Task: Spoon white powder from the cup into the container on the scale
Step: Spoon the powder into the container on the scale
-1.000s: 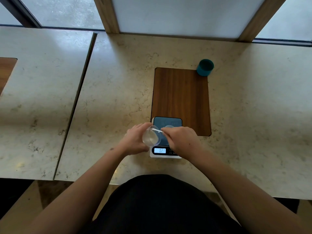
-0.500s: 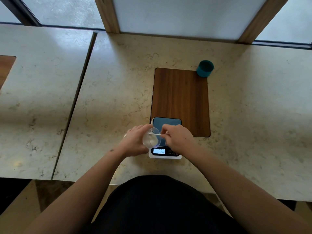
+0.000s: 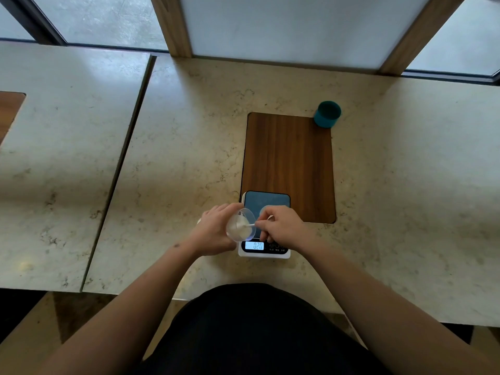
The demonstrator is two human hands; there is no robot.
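Note:
My left hand (image 3: 215, 230) grips a clear plastic cup (image 3: 240, 225), tilted with its mouth toward the right; white powder lies inside. My right hand (image 3: 281, 226) pinches a small white spoon (image 3: 250, 225) whose tip reaches into the cup's mouth. Both hands hover over a white digital scale (image 3: 266, 223) with a dark blue platform and a lit display (image 3: 254, 245). The container on the scale (image 3: 263, 209) is a faint clear rim, mostly hidden behind my right hand.
A dark wooden inlay (image 3: 289, 163) sits in the marble counter (image 3: 176, 158) just behind the scale. A teal cup (image 3: 327, 114) stands at the inlay's far right corner. A seam (image 3: 119, 171) divides off a second countertop on the left. Window frames rise at the back.
My right hand has drawn left from above the container to the cup, and the spoon tip now dips into the cup's mouth. The left hand has barely shifted.

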